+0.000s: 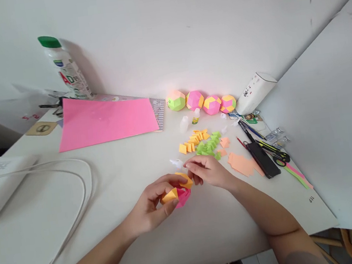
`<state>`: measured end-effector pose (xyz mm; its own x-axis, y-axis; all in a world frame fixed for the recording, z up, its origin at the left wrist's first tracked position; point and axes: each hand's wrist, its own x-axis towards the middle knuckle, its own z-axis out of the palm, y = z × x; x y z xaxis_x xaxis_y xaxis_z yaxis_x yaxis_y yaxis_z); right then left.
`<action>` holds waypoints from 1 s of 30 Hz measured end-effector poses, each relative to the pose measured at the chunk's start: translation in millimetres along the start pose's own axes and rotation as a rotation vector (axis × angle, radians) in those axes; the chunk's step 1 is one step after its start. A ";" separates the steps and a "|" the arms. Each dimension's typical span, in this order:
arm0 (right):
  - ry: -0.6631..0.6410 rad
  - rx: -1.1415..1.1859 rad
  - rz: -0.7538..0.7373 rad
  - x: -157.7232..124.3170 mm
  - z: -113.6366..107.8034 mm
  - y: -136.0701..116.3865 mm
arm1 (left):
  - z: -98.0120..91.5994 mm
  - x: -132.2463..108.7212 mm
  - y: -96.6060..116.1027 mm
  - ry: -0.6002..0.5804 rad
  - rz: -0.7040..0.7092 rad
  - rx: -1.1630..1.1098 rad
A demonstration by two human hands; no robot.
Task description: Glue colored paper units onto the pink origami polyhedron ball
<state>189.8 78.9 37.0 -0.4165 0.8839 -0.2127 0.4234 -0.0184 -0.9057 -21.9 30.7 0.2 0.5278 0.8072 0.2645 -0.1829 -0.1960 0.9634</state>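
My left hand (155,205) is wrapped round a folded paper model (182,197) with bright pink and orange faces, held just above the white table. Its pink side looks partly open. Close against the model's right side is my right hand (204,170), its fingers curled and pressed together; whatever they may hold is hidden. A small glue bottle with a white nozzle (177,163) lies just beyond both hands. Past it sit folded orange paper pieces (193,140) and green paper pieces (208,146). Several peach paper pieces (241,164) lie to the right.
Finished paper balls (195,101) line the wall beside a white cylinder (256,92). A black case (264,159) and scissors (280,159) lie right. Pink sheets (106,121) and a green-capped bottle (69,70) stand back left. A white cable (85,183) loops from a white box (3,185).
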 end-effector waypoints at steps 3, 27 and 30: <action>0.147 -0.429 -0.132 4.8 -5.5 3.7 | -0.7 -2.5 -1.6 0.012 -0.041 -0.003; 0.360 -0.437 -0.459 -41.7 -46.5 -42.4 | 6.7 1.4 -0.6 0.168 -0.062 -0.211; 0.370 -0.495 -0.505 -38.1 -42.2 -41.5 | 7.4 0.9 0.2 0.150 -0.060 -0.210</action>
<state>222.0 65.6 98.1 -0.3964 0.8291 0.3943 0.5988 0.5591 -0.5735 -15.3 27.2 1.0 0.4164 0.8907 0.1827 -0.3313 -0.0385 0.9427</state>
